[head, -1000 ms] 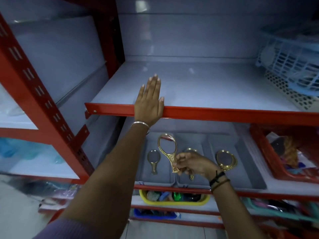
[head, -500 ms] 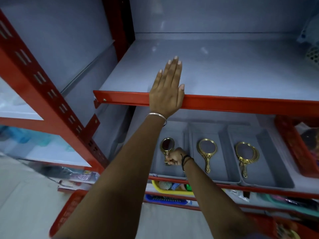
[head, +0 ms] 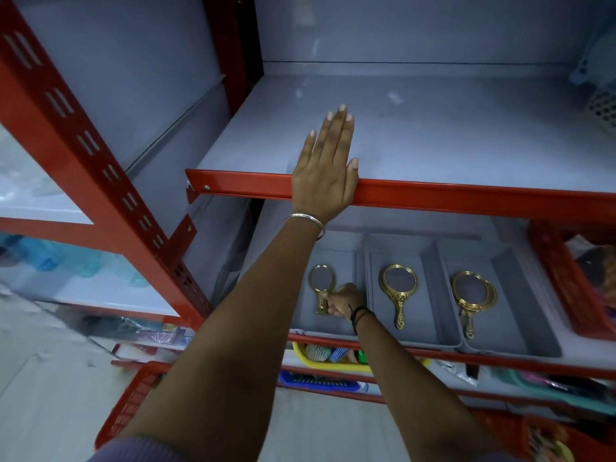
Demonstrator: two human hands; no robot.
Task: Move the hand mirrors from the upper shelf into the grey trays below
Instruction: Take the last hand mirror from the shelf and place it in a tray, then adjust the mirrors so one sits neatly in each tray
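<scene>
Left hand (head: 325,176) lies flat, fingers spread, over the red front lip of the upper shelf (head: 433,141); it holds nothing. Right hand (head: 345,300) is closed around the handle of a gold hand mirror (head: 321,288) lying in the left grey tray (head: 301,315). Middle tray (head: 430,308) holds one mirror, right tray (head: 526,315) a stacked pair; tray walls touch.
</scene>
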